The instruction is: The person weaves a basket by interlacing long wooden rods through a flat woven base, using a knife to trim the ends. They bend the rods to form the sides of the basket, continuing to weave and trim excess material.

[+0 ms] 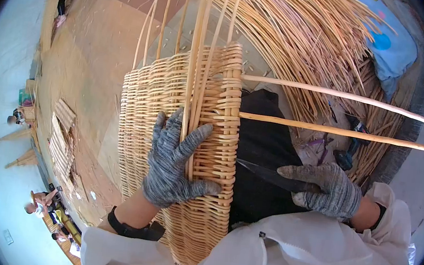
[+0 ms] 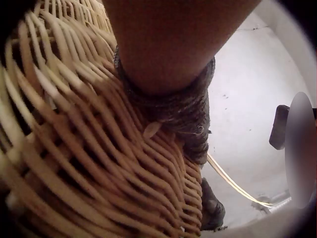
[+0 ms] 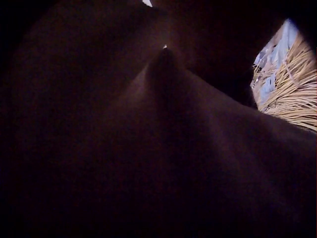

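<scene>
A woven wicker basket (image 1: 201, 230) stands across the lap, its weave also filling much of the left wrist view. My left hand (image 1: 171, 164), in a grey knitted glove, lies spread on the wicker with its fingers straight. Several pale upright rods (image 1: 197, 52) run beneath this hand and up past the basket's far edge. To the right, my gloved right hand (image 1: 328, 190) grips a knife (image 1: 265, 174), its dark blade pointing left with the tip close to the basket's edge. The right wrist view is mostly dark cloth, hiding this hand.
Two long rods (image 1: 343, 130) stick out rightward from the basket above the right hand. A large bundle of willow rods (image 1: 295, 42) lies beyond, near a blue cloth (image 1: 393, 54). Woven pieces (image 1: 62, 136) lie on the floor at left; several people sit or stand farther off.
</scene>
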### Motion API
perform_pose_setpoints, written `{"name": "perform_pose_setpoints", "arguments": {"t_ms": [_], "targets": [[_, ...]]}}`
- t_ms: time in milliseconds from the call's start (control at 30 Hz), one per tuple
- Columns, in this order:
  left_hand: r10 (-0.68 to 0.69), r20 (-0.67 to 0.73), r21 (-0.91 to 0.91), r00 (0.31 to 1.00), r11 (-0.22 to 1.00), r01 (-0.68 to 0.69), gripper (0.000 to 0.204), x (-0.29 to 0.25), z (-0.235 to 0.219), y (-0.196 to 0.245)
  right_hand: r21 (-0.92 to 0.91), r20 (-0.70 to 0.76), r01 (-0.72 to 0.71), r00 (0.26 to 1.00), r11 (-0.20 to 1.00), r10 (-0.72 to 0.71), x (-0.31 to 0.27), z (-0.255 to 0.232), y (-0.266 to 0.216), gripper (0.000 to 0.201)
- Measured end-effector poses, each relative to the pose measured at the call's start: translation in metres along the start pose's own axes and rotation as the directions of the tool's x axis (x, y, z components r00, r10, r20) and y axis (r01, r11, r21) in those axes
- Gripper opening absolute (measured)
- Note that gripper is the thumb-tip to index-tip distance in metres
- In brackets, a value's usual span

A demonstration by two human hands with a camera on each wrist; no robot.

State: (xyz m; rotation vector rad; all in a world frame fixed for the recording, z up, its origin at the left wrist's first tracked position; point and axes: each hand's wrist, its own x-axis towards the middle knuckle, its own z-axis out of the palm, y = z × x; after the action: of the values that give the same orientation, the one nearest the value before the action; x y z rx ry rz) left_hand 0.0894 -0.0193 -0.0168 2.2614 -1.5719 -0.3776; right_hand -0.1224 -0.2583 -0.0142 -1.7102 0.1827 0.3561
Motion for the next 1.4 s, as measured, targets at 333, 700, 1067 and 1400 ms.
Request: {"name": "perform_pose_setpoints", "arguments": {"t_ms": [333, 700, 1067, 1400], "targets": [[0.003, -0.015, -0.020, 1.000, 1.000, -0.003, 0.096, 0.002, 0.000, 0.001, -0.001, 0.016, 0.044, 0.999, 0.999, -0.044, -0.001, -0.002, 0.010, 0.046], [0.017, 0.003, -0.031, 1.000, 0.999, -0.017, 0.098, 0.001, 0.000, -0.006, -0.461, 0.166, 0.227, 0.972, 0.858, -0.168, 0.013, -0.018, 0.002, 0.038], [-0.043, 0.081, -0.090, 0.996, 0.995, 0.051, 0.096, 0.012, -0.003, -0.016, 0.220, 0.431, -0.374, 0.866, 0.901, 0.255, 0.066, -0.061, 0.002, 0.048], [-0.106, 0.087, -0.137, 0.991, 0.984, 0.117, 0.091, 0.011, 0.000, -0.028, -0.175, 0.445, -0.113, 0.877, 0.978, 0.181, 0.091, -0.071, -0.012, 0.032]]}}
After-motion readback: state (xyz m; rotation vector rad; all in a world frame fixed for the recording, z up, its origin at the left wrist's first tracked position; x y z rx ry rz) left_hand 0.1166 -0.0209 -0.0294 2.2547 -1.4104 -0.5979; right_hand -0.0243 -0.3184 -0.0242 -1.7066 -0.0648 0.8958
